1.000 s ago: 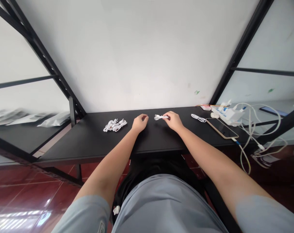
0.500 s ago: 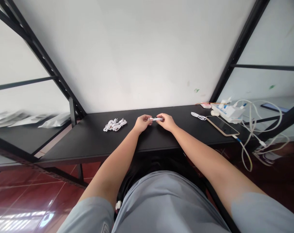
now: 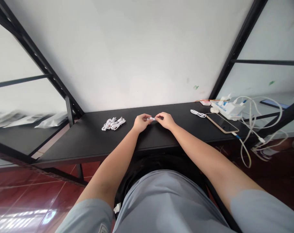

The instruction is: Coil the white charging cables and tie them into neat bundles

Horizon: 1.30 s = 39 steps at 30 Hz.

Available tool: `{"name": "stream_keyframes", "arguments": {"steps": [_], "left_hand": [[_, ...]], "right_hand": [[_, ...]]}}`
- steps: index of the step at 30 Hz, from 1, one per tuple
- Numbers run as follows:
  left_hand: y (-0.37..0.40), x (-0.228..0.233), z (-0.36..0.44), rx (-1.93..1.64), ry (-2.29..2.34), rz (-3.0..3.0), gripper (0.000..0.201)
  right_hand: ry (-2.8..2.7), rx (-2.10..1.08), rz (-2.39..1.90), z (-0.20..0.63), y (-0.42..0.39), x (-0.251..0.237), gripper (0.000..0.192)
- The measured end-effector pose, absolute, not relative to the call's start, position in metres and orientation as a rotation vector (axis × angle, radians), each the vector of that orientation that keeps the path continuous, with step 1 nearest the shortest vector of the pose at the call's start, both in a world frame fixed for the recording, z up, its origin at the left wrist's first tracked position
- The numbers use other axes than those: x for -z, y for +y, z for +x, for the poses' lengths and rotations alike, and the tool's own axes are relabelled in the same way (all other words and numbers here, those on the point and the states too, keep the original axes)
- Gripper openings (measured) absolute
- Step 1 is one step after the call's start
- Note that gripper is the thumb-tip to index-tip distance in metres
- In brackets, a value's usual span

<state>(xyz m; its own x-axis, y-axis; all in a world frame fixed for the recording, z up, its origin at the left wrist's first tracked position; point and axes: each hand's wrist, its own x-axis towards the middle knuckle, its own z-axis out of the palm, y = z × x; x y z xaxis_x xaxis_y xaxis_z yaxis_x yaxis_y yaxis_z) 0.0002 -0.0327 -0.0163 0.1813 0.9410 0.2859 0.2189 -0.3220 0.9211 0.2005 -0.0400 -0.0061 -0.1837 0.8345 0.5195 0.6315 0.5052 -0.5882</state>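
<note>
The table has a matt black top — smooth, with only a dull sheen — and the frame beside it looks like black painted metal. The small cable between the left hand and right hand is glossy white plastic, like the bundle of cables lying to the left. The phone shows a shiny dark glass face with a pale gold rim. The wall is flat matt white, the floor tiles glossy red-brown — they mirror the light. The shirt is soft grey cloth.
</note>
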Motion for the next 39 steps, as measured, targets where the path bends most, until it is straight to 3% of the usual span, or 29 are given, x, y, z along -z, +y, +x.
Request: {"name": "stream_keyframes", "arguments": {"steps": [6, 13, 39], "left_hand": [[-0.042, 0.010, 0.003, -1.266, 1.278, 1.980, 0.023], [-0.047, 0.006, 0.007, -1.354, 1.326, 2.266, 0.008], [-0.054, 0.002, 0.011, -1.290, 1.226, 2.431, 0.014]], "right_hand": [[-1.899, -0.183, -1.326, 0.191, -0.039, 0.000, 0.015], [-1.663, -0.448, -1.603, 0.175, -0.037, -0.007, 0.018], [-1.498, -0.677, -1.577, 0.180, -0.032, -0.003, 0.019]]}}
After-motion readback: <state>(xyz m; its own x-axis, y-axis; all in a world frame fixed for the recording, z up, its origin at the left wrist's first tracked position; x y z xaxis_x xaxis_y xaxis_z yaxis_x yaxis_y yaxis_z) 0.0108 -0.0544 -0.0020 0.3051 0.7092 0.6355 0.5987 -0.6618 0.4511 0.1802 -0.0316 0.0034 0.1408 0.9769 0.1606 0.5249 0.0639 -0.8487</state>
